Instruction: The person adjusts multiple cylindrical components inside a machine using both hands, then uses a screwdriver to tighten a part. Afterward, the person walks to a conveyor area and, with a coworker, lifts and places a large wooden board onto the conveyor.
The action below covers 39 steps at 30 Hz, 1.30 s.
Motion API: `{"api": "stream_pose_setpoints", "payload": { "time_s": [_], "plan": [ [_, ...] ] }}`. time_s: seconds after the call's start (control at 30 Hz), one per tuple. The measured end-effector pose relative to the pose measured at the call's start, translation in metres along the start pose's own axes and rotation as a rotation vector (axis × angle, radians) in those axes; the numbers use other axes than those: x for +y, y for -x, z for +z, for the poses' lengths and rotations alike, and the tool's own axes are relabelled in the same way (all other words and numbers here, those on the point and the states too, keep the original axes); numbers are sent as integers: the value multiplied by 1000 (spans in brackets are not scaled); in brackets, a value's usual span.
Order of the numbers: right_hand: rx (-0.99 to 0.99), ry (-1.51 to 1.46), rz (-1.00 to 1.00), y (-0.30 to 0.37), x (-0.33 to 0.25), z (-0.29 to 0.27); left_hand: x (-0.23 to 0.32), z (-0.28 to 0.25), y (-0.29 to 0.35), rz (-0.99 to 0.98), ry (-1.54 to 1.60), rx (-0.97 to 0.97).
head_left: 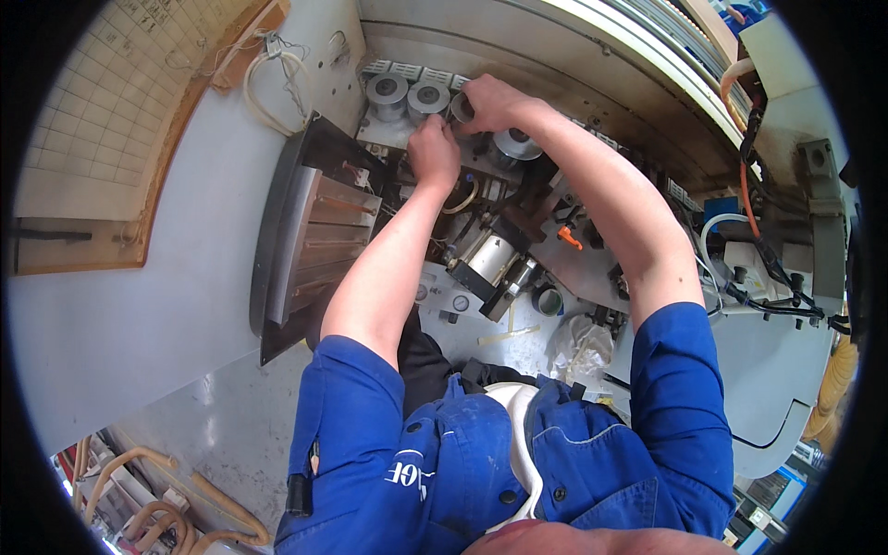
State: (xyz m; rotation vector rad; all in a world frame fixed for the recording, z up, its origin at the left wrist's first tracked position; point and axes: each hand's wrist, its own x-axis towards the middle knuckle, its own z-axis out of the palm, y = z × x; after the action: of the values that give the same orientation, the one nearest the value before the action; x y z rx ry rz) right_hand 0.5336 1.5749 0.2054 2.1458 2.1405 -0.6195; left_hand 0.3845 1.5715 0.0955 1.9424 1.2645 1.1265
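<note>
My right hand [495, 104] reaches deep into the machine, its fingers curled round a silver metal roller [461, 109] that they partly cover. Just left of it, my left hand [435, 155] is closed, fingertips at the near edge of another metal roller [429, 99]. Whatever the left fingers hold, if anything, is hidden. A third roller [387, 89] stands at the left end of the row. One more flanged roller [516, 143] sits below my right wrist.
Below my hands are a silver pneumatic cylinder [490, 257], an orange lever [569, 238] and a pressure gauge [461, 302]. A dark-edged open panel [277, 240] stands left of my left forearm. Cables [754, 231] hang at the right. A clear plastic bag [581, 350] lies lower down.
</note>
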Motion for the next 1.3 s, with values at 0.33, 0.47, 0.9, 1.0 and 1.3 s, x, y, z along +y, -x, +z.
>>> {"api": "stream_pose_setpoints", "payload": {
  "time_s": [0.33,0.47,0.9,1.0,1.3],
  "plan": [
    [9,26,91,3,-4,-2,1,-1,-1,17,-6,-8],
    [-30,44,180,3,-9,-3,0,0,-1,2,-19,2],
    [-24,51,60,4,-4,-7,2,-1,1,17,4,21],
    [12,77,135,4,-13,-7,1,-1,0,29,-5,7],
    [-49,128,-255,-6,4,-2,-3,2,0,-6,-34,-30]
  ]
}}
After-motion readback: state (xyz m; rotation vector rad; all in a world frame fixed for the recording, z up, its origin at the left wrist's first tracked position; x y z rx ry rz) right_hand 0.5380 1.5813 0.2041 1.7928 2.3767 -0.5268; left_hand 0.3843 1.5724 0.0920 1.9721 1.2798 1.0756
